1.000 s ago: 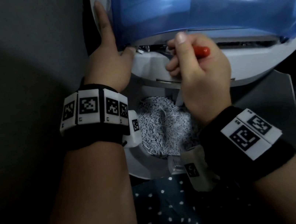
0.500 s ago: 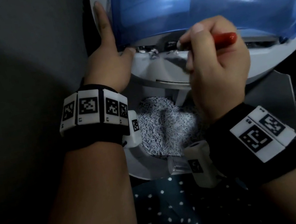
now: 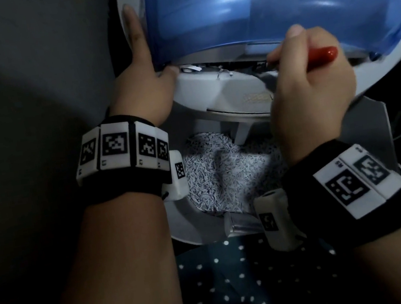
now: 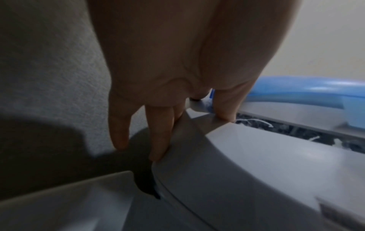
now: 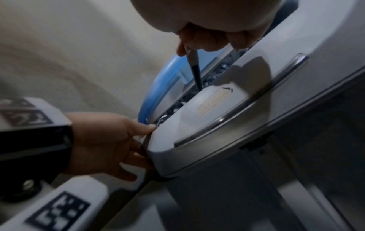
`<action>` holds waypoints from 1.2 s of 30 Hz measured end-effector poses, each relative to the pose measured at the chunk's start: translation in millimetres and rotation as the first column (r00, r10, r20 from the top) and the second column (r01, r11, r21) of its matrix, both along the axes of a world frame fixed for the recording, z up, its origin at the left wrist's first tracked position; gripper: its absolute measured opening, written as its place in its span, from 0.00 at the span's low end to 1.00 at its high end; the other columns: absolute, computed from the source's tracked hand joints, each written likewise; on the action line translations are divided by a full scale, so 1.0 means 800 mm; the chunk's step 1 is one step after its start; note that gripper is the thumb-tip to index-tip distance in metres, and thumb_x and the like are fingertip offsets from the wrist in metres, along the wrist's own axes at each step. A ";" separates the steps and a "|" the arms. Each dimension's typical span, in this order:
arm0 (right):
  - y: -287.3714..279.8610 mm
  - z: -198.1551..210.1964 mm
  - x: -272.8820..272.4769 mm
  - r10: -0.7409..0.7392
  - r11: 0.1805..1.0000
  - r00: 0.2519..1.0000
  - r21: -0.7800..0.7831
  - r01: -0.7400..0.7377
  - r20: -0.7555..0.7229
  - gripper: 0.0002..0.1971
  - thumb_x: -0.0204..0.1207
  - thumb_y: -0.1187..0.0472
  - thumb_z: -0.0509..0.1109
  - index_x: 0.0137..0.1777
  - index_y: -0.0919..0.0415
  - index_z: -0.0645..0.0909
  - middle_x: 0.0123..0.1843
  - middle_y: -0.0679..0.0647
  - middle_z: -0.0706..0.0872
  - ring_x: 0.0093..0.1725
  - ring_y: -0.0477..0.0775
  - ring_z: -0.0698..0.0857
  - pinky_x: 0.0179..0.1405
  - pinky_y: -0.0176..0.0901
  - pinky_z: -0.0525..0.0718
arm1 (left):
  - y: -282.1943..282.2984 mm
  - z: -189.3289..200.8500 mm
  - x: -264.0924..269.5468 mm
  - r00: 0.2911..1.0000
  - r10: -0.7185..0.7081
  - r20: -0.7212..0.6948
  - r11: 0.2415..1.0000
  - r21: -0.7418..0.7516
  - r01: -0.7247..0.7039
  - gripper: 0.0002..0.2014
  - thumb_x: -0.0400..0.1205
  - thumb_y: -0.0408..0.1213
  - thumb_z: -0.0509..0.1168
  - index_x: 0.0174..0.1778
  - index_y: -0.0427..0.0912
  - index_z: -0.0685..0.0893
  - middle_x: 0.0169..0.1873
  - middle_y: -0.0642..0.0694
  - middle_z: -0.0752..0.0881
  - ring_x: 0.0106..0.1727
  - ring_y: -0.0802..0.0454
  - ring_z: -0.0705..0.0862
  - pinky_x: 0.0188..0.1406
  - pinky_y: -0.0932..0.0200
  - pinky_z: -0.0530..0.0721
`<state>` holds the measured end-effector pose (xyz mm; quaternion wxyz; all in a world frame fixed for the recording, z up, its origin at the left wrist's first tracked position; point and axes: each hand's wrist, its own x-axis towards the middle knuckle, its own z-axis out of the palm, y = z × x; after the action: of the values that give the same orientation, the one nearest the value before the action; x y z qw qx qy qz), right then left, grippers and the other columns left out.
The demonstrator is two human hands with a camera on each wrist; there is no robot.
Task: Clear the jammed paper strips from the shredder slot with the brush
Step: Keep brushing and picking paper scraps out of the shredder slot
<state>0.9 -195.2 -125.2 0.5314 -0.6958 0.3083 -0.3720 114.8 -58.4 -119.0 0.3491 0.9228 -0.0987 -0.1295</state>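
1. Shredder (image 3: 213, 89) body: smooth pale grey plastic, satin sheen.
2. Blue cover (image 3: 249, 2): translucent plastic, glossy, bright highlights.
3. Trim strip (image 5: 242, 109) on the shredder face: shiny, metal-look finish.
4. Slot (image 4: 296, 129): dark interior with thin white paper strips (image 4: 254, 121) caught along it.
5. Brush (image 3: 320, 55): red handle, glossy, smooth; dark matt shaft in the right wrist view.
6. Shreds (image 3: 226, 171) in the bin (image 3: 179, 221): white paper, matt, loose and rough in texture.
7. Wristbands (image 3: 121, 188): black matt cloth carrying hard white plastic tags with printed black codes.
8. Fabric (image 3: 255, 287): dark cloth with white dots.
9. Wall (image 4: 49, 54): pale, matt, finely rough.
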 end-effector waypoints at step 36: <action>0.018 -0.005 0.013 0.177 0.940 0.977 0.272 -0.204 0.121 0.12 0.79 0.54 0.69 0.33 0.50 0.80 0.30 0.47 0.81 0.30 0.48 0.78 0.35 0.43 0.76 | 0.001 -0.002 0.002 1.000 -0.019 0.003 1.000 -0.013 0.019 0.43 0.88 0.43 0.60 0.85 0.58 0.31 0.77 0.49 0.77 0.64 0.57 0.80 0.67 0.62 0.69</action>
<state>11.2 -181.0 -129.1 0.6729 -0.6208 0.2641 -0.3035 116.8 -57.6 -120.4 0.3539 0.9197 -0.1086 -0.1309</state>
